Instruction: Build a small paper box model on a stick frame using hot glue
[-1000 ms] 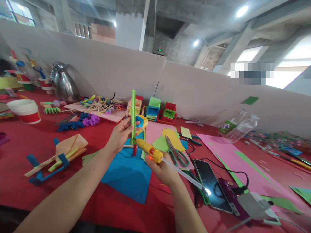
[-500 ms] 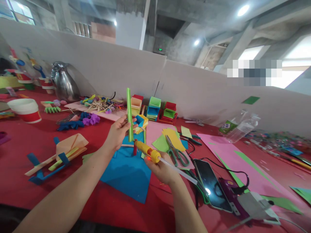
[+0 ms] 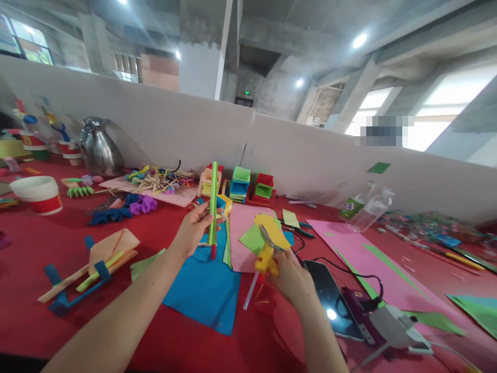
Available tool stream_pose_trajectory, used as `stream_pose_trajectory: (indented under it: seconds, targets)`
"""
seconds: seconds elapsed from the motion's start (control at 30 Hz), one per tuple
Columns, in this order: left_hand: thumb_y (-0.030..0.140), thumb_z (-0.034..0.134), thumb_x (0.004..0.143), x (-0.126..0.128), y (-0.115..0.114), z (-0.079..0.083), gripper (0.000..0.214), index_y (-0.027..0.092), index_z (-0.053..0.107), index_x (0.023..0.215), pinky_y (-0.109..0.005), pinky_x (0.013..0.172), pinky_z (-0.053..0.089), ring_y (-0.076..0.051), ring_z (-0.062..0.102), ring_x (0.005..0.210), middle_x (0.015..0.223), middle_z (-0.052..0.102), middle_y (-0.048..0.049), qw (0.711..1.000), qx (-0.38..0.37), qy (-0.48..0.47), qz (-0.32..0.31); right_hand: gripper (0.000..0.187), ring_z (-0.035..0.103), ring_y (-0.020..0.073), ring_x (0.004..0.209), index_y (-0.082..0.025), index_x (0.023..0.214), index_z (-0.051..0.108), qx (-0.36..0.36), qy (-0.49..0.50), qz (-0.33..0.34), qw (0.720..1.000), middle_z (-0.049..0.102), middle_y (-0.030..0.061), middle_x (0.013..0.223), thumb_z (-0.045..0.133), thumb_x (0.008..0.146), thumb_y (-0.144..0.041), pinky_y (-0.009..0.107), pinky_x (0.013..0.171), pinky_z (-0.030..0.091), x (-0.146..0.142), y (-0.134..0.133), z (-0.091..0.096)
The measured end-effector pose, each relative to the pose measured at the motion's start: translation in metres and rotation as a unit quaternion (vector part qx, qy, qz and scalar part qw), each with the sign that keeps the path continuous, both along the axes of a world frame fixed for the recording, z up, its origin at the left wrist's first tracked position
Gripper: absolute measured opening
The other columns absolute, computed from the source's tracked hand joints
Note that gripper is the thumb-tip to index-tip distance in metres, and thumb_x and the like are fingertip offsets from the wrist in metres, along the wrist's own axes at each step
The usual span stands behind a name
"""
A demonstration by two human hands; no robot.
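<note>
My left hand [image 3: 195, 228] pinches a long folded green paper strip [image 3: 213, 204], held upright above a blue sheet [image 3: 204, 295]. A small red piece shows at the strip's lower end. My right hand [image 3: 293, 277] is closed on a yellow hot glue gun [image 3: 267, 260], partly hidden by the fingers. Its clear glue stick [image 3: 251, 291] points down toward the table. Just beyond that hand, scissors [image 3: 267, 235] lie on yellow paper [image 3: 275, 228]. A blue and yellow folded-paper piece [image 3: 225, 204] shows behind my left fingers.
Left on the red table stands a paper-and-stick model [image 3: 112, 248]; white cups [image 3: 37, 191] and a steel jug [image 3: 101, 150] are further back. A phone [image 3: 330, 295] and a purple power strip [image 3: 357, 305] with cables lie right. Folded paper boxes [image 3: 239, 184] line the partition.
My right hand has drawn the glue gun away from the green strip, right toward the scissors, and the gun has turned. The green strip has shifted slightly right and down in view.
</note>
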State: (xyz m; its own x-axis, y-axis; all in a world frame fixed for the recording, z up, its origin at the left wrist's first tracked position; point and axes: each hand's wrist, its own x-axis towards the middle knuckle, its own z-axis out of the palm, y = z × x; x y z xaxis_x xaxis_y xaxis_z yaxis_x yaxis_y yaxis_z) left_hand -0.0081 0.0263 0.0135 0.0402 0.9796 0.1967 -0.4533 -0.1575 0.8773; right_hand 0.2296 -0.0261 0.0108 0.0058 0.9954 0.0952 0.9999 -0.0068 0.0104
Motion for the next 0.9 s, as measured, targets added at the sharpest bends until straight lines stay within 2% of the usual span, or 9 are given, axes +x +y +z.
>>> stream_pose_trajectory:
  seconds: [0.07, 0.17, 0.27, 0.37, 0.43, 0.53, 0.6, 0.67, 0.9]
  targets:
    - [0.021, 0.06, 0.075, 0.003, -0.002, -0.001, 0.042, 0.022, 0.05, 0.116, -0.027, 0.067, 0.053, -0.019, 0.064, 0.087, 0.112, 0.061, -0.0069, 1.0, -0.001, 0.005, -0.023, 0.035, 0.056, 0.0265, 0.094, -0.015, 0.096, 0.058, -0.007, 0.018, 0.022, 1.0, 0.055, 0.0124, 0.105, 0.062, 0.064, -0.03, 0.032, 0.069, 0.041, 0.011, -0.003, 0.0]
    - [0.024, 0.062, 0.074, 0.009, -0.008, -0.002, 0.042, 0.021, 0.051, 0.114, -0.027, 0.065, 0.052, -0.019, 0.064, 0.086, 0.111, 0.061, -0.008, 0.998, -0.014, 0.017, -0.061, 0.029, 0.054, 0.0241, 0.095, -0.016, 0.096, 0.06, 0.068, 0.113, 0.066, 0.989, 0.057, 0.0111, 0.103, 0.056, 0.071, -0.028, 0.034, 0.078, 0.04, 0.012, 0.001, 0.011]
    - [0.024, 0.064, 0.072, 0.017, -0.014, -0.003, 0.043, 0.02, 0.05, 0.113, -0.026, 0.064, 0.051, -0.019, 0.065, 0.083, 0.111, 0.061, -0.0095, 0.994, -0.026, 0.026, -0.099, 0.027, 0.056, 0.0208, 0.086, -0.015, 0.093, 0.063, 0.144, 0.299, 0.106, 0.937, 0.061, 0.011, 0.097, 0.046, 0.08, -0.032, 0.033, 0.074, 0.043, -0.009, 0.022, 0.025]
    - [0.026, 0.064, 0.072, 0.024, -0.018, -0.005, 0.045, 0.021, 0.047, 0.113, -0.026, 0.064, 0.05, -0.019, 0.065, 0.082, 0.108, 0.062, -0.01, 0.989, -0.029, 0.034, -0.142, 0.03, 0.057, 0.0189, 0.086, -0.016, 0.092, 0.064, 0.106, 0.52, 0.169, 0.831, 0.065, 0.0087, 0.095, 0.047, 0.079, -0.037, 0.033, 0.076, 0.044, -0.04, 0.049, 0.026]
    - [0.026, 0.065, 0.072, 0.027, -0.02, -0.006, 0.046, 0.021, 0.045, 0.113, -0.028, 0.064, 0.05, -0.02, 0.066, 0.081, 0.105, 0.063, -0.0099, 0.985, -0.033, 0.043, -0.165, 0.031, 0.058, 0.0169, 0.079, -0.016, 0.092, 0.064, 0.078, 0.635, 0.163, 0.751, 0.065, 0.0067, 0.089, 0.05, 0.077, -0.04, 0.031, 0.071, 0.045, -0.055, 0.062, 0.019]
    - [0.027, 0.064, 0.072, 0.029, -0.023, -0.007, 0.042, 0.02, 0.045, 0.109, -0.029, 0.065, 0.05, -0.02, 0.066, 0.079, 0.1, 0.064, -0.0095, 0.979, -0.041, 0.052, -0.191, 0.03, 0.057, 0.0142, 0.073, -0.017, 0.089, 0.064, 0.031, 0.753, 0.171, 0.635, 0.065, 0.0041, 0.083, 0.054, 0.076, -0.042, 0.028, 0.068, 0.045, -0.062, 0.068, 0.006]
    - [0.026, 0.063, 0.074, 0.03, -0.024, -0.007, 0.037, 0.02, 0.046, 0.105, -0.03, 0.065, 0.05, -0.02, 0.066, 0.079, 0.099, 0.064, -0.0094, 0.976, -0.047, 0.054, -0.206, 0.027, 0.057, 0.0132, 0.071, -0.018, 0.086, 0.064, -0.001, 0.79, 0.181, 0.586, 0.065, 0.0026, 0.08, 0.056, 0.075, -0.041, 0.027, 0.067, 0.045, -0.06, 0.065, 0.0]
    - [0.026, 0.062, 0.075, 0.03, -0.026, -0.009, 0.032, 0.019, 0.046, 0.101, -0.031, 0.067, 0.051, -0.02, 0.065, 0.081, 0.099, 0.064, -0.0094, 0.972, -0.051, 0.049, -0.223, 0.024, 0.057, 0.0126, 0.069, -0.019, 0.083, 0.064, -0.013, 0.806, 0.181, 0.563, 0.065, 0.0012, 0.077, 0.06, 0.073, -0.041, 0.026, 0.067, 0.045, -0.057, 0.06, -0.002]
    - [0.023, 0.061, 0.076, 0.034, -0.028, -0.018, 0.023, 0.019, 0.048, 0.095, -0.032, 0.07, 0.051, -0.019, 0.065, 0.081, 0.094, 0.065, -0.0072, 0.963, -0.057, 0.032, -0.26, 0.017, 0.057, 0.0103, 0.065, -0.02, 0.083, 0.064, -0.036, 0.819, 0.201, 0.536, 0.064, -0.0007, 0.074, 0.063, 0.072, -0.034, 0.023, 0.066, 0.046, -0.055, 0.052, 0.001]
